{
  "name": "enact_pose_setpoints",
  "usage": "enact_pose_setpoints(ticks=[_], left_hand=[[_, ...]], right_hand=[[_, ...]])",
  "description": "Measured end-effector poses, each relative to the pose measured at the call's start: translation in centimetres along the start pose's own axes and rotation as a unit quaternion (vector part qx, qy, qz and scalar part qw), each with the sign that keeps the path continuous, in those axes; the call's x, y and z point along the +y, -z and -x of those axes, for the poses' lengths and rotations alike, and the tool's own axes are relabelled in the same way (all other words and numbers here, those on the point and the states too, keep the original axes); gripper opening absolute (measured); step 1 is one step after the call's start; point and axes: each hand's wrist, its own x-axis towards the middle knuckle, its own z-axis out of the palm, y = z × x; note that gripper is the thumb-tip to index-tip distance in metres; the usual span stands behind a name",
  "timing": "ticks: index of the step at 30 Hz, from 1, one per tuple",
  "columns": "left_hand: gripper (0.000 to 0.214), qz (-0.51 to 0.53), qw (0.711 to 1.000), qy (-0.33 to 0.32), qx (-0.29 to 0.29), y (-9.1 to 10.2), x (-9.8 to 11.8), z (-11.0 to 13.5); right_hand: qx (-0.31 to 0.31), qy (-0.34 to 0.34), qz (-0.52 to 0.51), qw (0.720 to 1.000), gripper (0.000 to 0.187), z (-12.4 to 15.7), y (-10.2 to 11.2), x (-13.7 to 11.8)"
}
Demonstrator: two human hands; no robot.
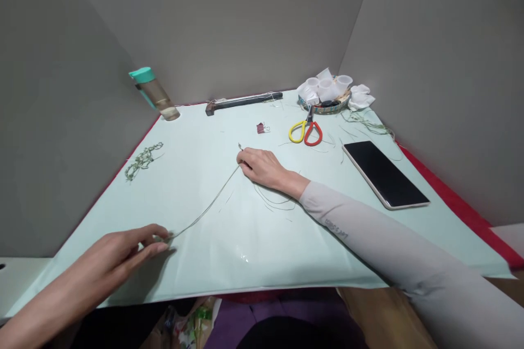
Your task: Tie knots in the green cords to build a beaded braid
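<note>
Left hand [110,259]: nearly closed at lower left, fingertips pinching a green fibre strand [207,204].
Right hand [260,166]: curled at centre, grey-sleeved, fingertips closed on the strand's upper end.
Strand: thin, wiry, taut on a diagonal between the 2 hands.
Surface: smooth mint sheet [262,262], yellow-and-red scissors [305,132] at upper right.
Room: matte grey partition walls [213,22].

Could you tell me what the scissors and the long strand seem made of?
The scissors have smooth, shiny handles, likely plastic. The strand looks like matte, pale green plant fibre, though it is too fine to be sure.
</note>
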Motion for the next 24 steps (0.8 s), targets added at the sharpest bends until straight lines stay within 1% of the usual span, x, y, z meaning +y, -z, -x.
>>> enact_pose_setpoints(ticks=[2, 4, 8, 10, 12, 14, 16, 19, 22, 24], left_hand=[[0.048, -0.073, 0.997, -0.011, 0.02, 0.2, 0.5, -0.7], [0.051, -0.132, 0.99, -0.036, 0.045, 0.2, 1.5, -1.8], [0.046, -0.214, 0.968, -0.118, 0.055, -0.1, 4.6, -5.1], [0.044, -0.241, 0.956, -0.164, 0.044, -0.3, 6.5, -7.0], [0.035, -0.255, 0.944, -0.207, 0.022, -0.7, 8.2, -9.0], [0.036, -0.256, 0.935, -0.243, 0.006, -1.5, 9.4, -10.5], [0.032, -0.243, 0.929, -0.28, -0.015, -2.4, 9.9, -11.6], [0.022, -0.207, 0.922, -0.324, -0.04, -3.6, 9.5, -12.5], [0.016, -0.16, 0.927, -0.336, -0.045, -3.8, 8.7, -13.1], [0.019, -0.127, 0.935, -0.328, -0.037, -3.5, 8.6, -13.7]], right_hand=[[0.005, -0.011, -0.008, 1.0, 0.039, 0.1, 0.0, -0.1], [0.008, -0.025, -0.015, 1.0, 0.04, 0.3, 0.1, -0.2], [0.002, -0.054, -0.029, 0.998, 0.04, 1.0, 0.5, -0.6], [-0.005, -0.067, -0.036, 0.997, 0.04, 1.3, 0.7, -0.7], [-0.014, -0.078, -0.044, 0.996, 0.04, 1.5, 1.0, -0.8], [-0.023, -0.086, -0.053, 0.995, 0.039, 1.8, 1.2, -0.8], [-0.03, -0.093, -0.062, 0.993, 0.039, 2.0, 1.6, -0.8], [-0.041, -0.102, -0.072, 0.991, 0.039, 2.5, 2.0, -0.7], [-0.049, -0.115, -0.075, 0.989, 0.038, 2.9, 2.3, -0.7], [-0.053, -0.125, -0.073, 0.988, 0.035, 2.9, 2.3, -0.7]])
